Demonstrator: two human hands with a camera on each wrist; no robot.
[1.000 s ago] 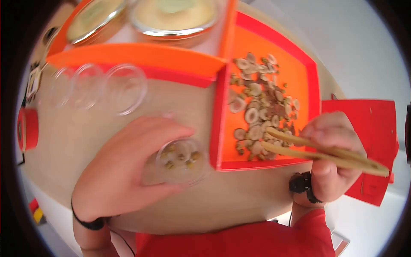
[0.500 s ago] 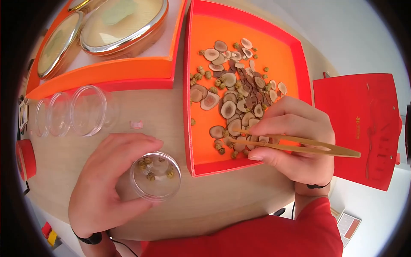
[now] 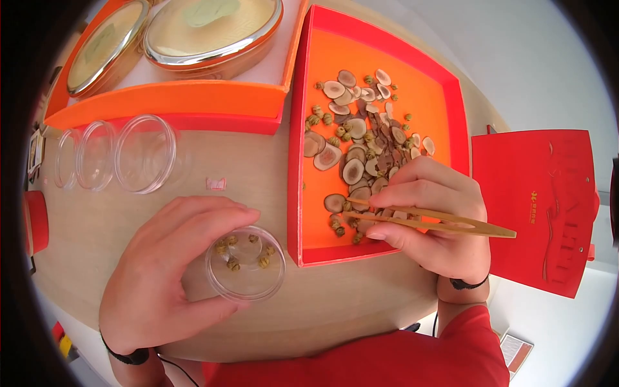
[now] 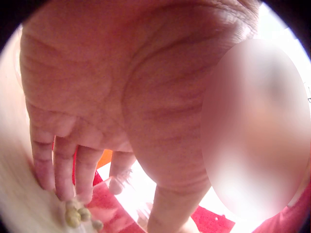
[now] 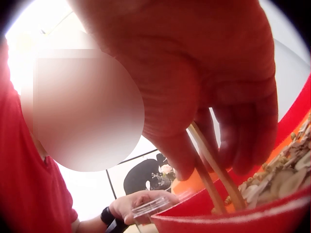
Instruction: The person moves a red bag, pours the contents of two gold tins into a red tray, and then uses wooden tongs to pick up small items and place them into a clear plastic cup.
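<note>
My left hand (image 3: 161, 271) holds a round clear plastic container (image 3: 248, 284) over the wooden table, thumb and fingers around its sides. Several small ribbed, greenish-brown curled balls (image 3: 233, 263) lie inside it. Between the fingers and thumb of my right hand (image 3: 445, 203) are bamboo tweezers (image 3: 464, 227). Their tips are a little apart, down at the near end of the pile, right by a curled ball (image 3: 347, 206). Dried oval slices (image 3: 353, 171) and more balls fill the middle of a red-walled orange tray (image 3: 425, 77). In the right wrist view the tweezers (image 5: 214, 160) reach down inside the tray's wall.
Three clear round containers (image 3: 146, 155) stand on edge in a row at the left. Behind them an orange box (image 3: 193, 97) holds large gold-rimmed oval cases (image 3: 213, 32). A small pink-white wrapper (image 3: 216, 184) lies nearby. Right of the tray is a red bag (image 3: 535, 206).
The right hand has moved farther in over the tray, bringing the tweezer tips down among the pieces. The left hand keeps holding the container, now farther from the tray wall. The head view has shifted.
</note>
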